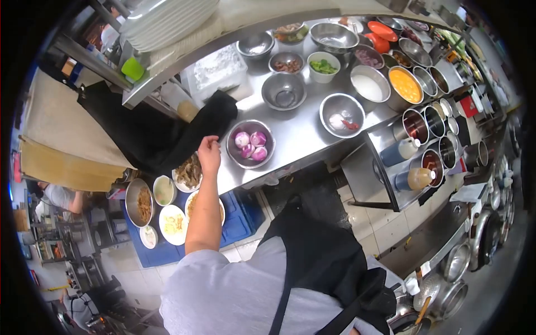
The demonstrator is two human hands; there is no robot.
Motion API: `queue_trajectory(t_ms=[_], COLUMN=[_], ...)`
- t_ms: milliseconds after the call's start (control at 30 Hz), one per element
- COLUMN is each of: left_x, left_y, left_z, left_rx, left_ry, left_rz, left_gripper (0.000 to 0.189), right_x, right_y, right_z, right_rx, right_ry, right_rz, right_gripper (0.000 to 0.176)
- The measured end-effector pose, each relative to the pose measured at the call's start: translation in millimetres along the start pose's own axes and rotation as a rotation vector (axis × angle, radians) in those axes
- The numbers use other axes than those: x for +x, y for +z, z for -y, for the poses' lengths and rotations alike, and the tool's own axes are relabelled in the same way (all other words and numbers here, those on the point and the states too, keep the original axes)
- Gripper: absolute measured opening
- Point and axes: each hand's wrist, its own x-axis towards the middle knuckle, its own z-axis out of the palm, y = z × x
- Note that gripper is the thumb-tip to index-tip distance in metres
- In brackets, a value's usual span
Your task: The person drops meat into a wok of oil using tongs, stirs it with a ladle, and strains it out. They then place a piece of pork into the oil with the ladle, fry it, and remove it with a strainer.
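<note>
My left hand (209,152) is beside the left rim of a metal bowl (230,146), over the edge of the steel counter. Its fingers are bent and close together; what they hold, if anything, is hidden. Several peeled purple onions (247,151) lie in that bowl. Just above the hand, a black cloth (218,114) hangs over the counter's left end. Below my forearm are a plate of brownish food (188,172) and another partly covered plate. My right hand is out of view.
On a blue lid (240,215) stand a metal bowl of shredded food (144,204) and a white plate (173,223). Several ingredient bowls line the counter, including yellow liquid (405,85). Sauce bottles (413,180) stand right. A plate-stacked shelf (167,22) overhangs the back. Other people are at left.
</note>
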Motion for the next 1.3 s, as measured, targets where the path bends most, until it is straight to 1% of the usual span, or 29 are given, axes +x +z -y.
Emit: queue_trajectory(t_ms=[67, 100, 167, 200, 233, 267, 300, 333, 400, 433, 467, 567, 600, 633, 667, 700, 733, 767, 800, 867, 1000, 1067, 1100, 1167, 1200, 1267, 1300], left_x=[2.3, 0.7, -11.8, -21.6, -33.5, -50.3, -66.0, -77.2, -98.6, -112.7, -118.9, -131.7, -133.3, -135.0, -136.6, -137.8, -138.8, -139.0, -139.5, -139.5, -134.9, -132.4, -130.3, -127.9, -129.1, -130.4, -134.3], left_y=[0.1, 2.7, 14.4, 24.1, 35.9, 47.1, 56.8, 63.6, 82.7, 90.4, 98.8, 107.6, 111.1, 114.8, 118.3, 121.0, 123.6, 126.4, 130.8, 139.4, 150.7, 155.2, 156.1, 157.5, 158.5, 160.2, 161.1], left_z=[2.1, -2.7, -27.1, -48.4, -70.3, -101.9, -124.0, -151.0, -208.8, -219.0, -232.2, -255.4, -260.4, -265.2, -269.8, -273.7, -277.5, -281.0, -283.3, -286.2, -292.0, -288.3, -286.5, -283.3, -281.7, -278.8, -277.6], left_rx=[-0.086, -0.080, -0.274, -0.318, -0.298, -0.317, -0.336, -0.336, -0.360, -0.516, -0.542, -0.563, -0.590, -0.619, -0.623, -0.678, -0.733, -0.742, -0.744, -0.772, -0.827, -0.879, -0.880, -0.763, -0.766, -0.701, -0.701], left_ry=[-0.039, -0.049, -0.042, -0.070, -0.057, -0.101, -0.084, 0.124, 0.338, 0.419, 0.598, 0.652, 0.724, 0.796, 0.799, 0.813, 0.825, 0.825, 0.824, 0.859, 0.836, 0.849, 0.843, 0.716, 0.715, 0.573, 0.581], left_rz=[-0.029, -0.001, 0.126, 0.259, 0.389, 0.584, 0.834, 1.125, 1.579, 1.710, 1.803, 1.930, 1.942, 1.951, 1.976, 2.000, 2.023, 2.033, 2.055, 2.058, 2.156, 2.195, 2.201, 2.318, 2.323, 2.409, 2.410], left_gripper=[0.013, 0.013, 0.012, 0.010, 0.012, 0.016, 0.026, 0.037, 0.045, 0.048, 0.053, 0.056, 0.053, 0.050, 0.050, 0.046, 0.043, 0.034, 0.034, 0.029, 0.031, 0.032, 0.032, 0.033, 0.033, 0.035, 0.035], right_x=[1.2, -0.3, -9.3, -19.8, -31.2, -42.5, -51.5, -55.9, -62.8, -65.8, -70.4, -82.4, -83.1, -83.7, -84.7, -87.1, -89.9, -91.5, -90.8, -87.4, -97.9, -102.6, -103.0, -104.6, -105.0, -104.4, -103.8], right_y=[12.4, 20.9, 40.2, 52.7, 65.2, 77.5, 90.0, 100.4, 118.7, 124.9, 130.2, 145.2, 148.7, 152.0, 155.0, 159.2, 164.0, 167.2, 168.7, 172.5, 178.9, 180.3, 180.5, 179.6, 179.1, 178.5, 179.5], right_z=[18.3, 20.3, 10.4, 0.0, -12.8, -24.5, -33.2, -39.2, -48.0, -51.1, -55.6, -62.3, -64.5, -66.1, -67.5, -68.2, -68.4, -70.1, -73.4, -79.9, -81.3, -82.9, -84.6, -87.4, -87.4, -85.2, -84.4], right_rx=[0.036, 0.073, 0.186, 0.259, 0.337, 0.413, 0.485, 0.550, 0.667, 0.718, 0.765, 0.896, 0.920, 0.998, 1.073, 1.096, 1.094, 1.091, 1.111, 1.147, 1.199, 1.150, 1.156, 1.124, 1.128, 1.119, 1.118], right_ry=[0.027, 0.039, 0.055, 0.063, 0.068, 0.071, 0.068, 0.061, 0.043, 0.031, 0.019, -0.024, -0.027, -0.060, -0.096, -0.101, -0.099, -0.096, -0.098, -0.195, -0.220, -0.246, -0.243, -0.248, -0.248, -0.270, -0.276], right_rz=[0.030, 0.039, 0.038, 0.027, 0.011, -0.006, -0.017, -0.024, -0.030, -0.031, -0.031, -0.022, -0.032, 0.036, 0.104, 0.092, 0.036, -0.018, -0.026, 0.054, 0.056, -0.026, -0.029, -0.048, -0.052, -0.028, -0.030], right_gripper=[0.059, 0.059, 0.059, 0.059, 0.059, 0.059, 0.059, 0.059, 0.059, 0.059, 0.059, 0.059, 0.059, 0.061, 0.063, 0.063, 0.064, 0.066, 0.066, 0.067, 0.068, 0.069, 0.069, 0.071, 0.071, 0.069, 0.069])
